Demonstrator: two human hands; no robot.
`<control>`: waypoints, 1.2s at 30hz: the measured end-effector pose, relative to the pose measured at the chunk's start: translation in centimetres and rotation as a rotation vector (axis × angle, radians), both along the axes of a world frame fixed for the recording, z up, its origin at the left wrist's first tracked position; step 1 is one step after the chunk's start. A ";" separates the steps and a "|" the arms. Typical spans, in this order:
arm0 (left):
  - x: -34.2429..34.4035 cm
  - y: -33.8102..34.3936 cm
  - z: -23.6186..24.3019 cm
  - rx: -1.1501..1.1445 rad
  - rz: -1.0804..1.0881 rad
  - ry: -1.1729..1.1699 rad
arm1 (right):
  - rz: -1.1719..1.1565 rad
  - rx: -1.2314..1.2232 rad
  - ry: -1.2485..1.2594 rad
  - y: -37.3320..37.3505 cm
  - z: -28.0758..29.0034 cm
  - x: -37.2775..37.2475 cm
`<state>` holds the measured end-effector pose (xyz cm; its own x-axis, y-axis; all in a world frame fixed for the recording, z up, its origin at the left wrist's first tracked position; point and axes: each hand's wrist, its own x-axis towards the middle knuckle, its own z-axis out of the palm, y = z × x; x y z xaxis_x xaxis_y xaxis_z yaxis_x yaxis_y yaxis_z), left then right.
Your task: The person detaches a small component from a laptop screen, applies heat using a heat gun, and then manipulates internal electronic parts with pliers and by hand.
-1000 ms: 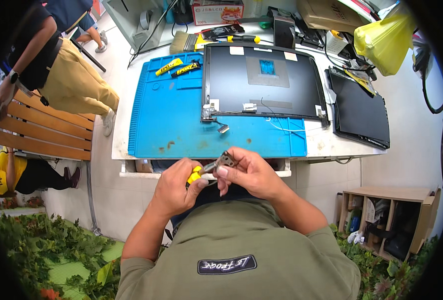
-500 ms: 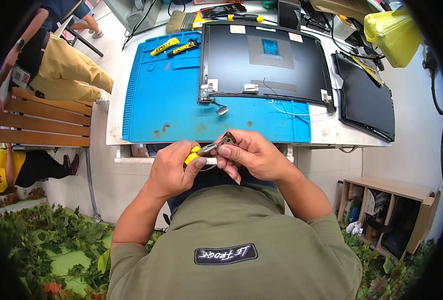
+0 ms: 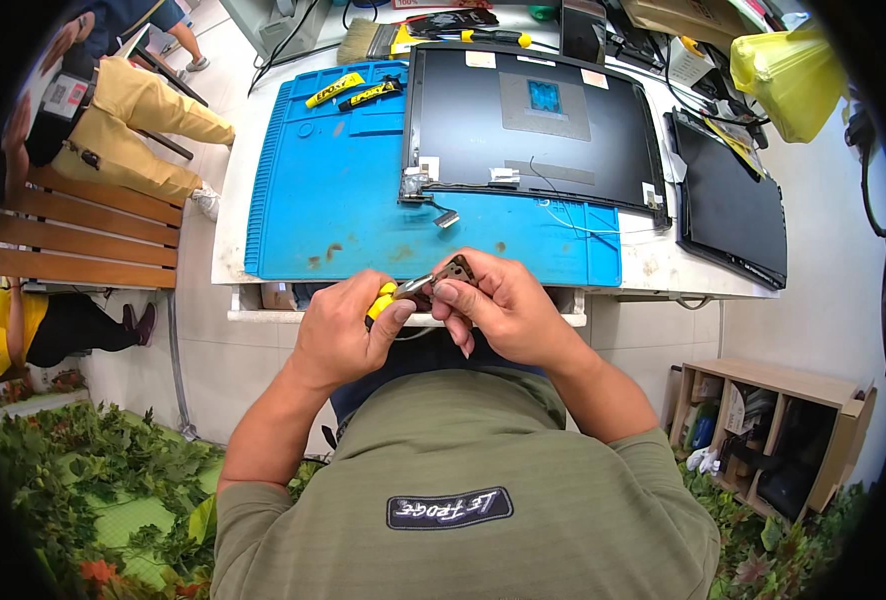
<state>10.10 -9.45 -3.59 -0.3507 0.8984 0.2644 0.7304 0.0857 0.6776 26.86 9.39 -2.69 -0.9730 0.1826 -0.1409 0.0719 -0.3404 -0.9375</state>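
Note:
My left hand is closed around a pair of pliers with yellow handles and a short metal jaw, pointing right. Between the thumb and fingers of my right hand is a small dark metal hinge with holes in it. The plier tips meet its left side; my fingers partly hide where they touch. Both hands are just off the near edge of a blue work mat. On the mat beyond lies a black laptop screen panel, with a loose cable connector at its lower left corner.
Two small tubes lie at the mat's far left, and a wide brush behind them. A black laptop part rests at the table's right, below a yellow plastic bag. Another person stands at the left by a wooden bench.
Both hands have risen slightly, with the pliers and hinge still together. The hinge is tilted a little differently. At the left, the standing person has shifted position.

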 end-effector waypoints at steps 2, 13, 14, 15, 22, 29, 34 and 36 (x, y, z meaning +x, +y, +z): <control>-0.3 -0.1 0.0 -0.003 -0.029 0.026 | 0.024 0.031 -0.012 0.4 0.3 0.1; -0.8 -0.2 -0.3 -0.015 -0.072 0.058 | 0.051 0.107 -0.065 0.8 1.0 -0.2; -0.9 -0.2 -0.3 -0.026 -0.066 0.045 | 0.034 0.123 -0.067 0.6 1.0 -0.3; -0.9 -0.2 -0.2 -0.028 -0.055 0.045 | 0.011 0.155 -0.062 0.5 1.0 -0.3; 0.6 0.3 0.3 -0.074 0.079 0.043 | -0.257 1.003 0.185 -0.7 -0.2 -0.9; 2.1 1.3 0.9 -0.189 0.218 0.048 | -0.365 1.419 0.213 -1.8 -1.9 -1.9; 1.2 1.1 2.2 -0.141 0.212 0.052 | -0.337 1.025 0.217 -1.6 0.1 -2.3; 0.6 0.7 2.6 -0.089 0.192 0.070 | -0.269 0.487 0.188 -1.4 0.9 -2.1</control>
<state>10.71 -8.78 -1.02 -0.5012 0.8377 0.2169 0.7400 0.2850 0.6093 24.71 7.96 -1.76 -0.8837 0.4270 0.1916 -0.1400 0.1495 -0.9788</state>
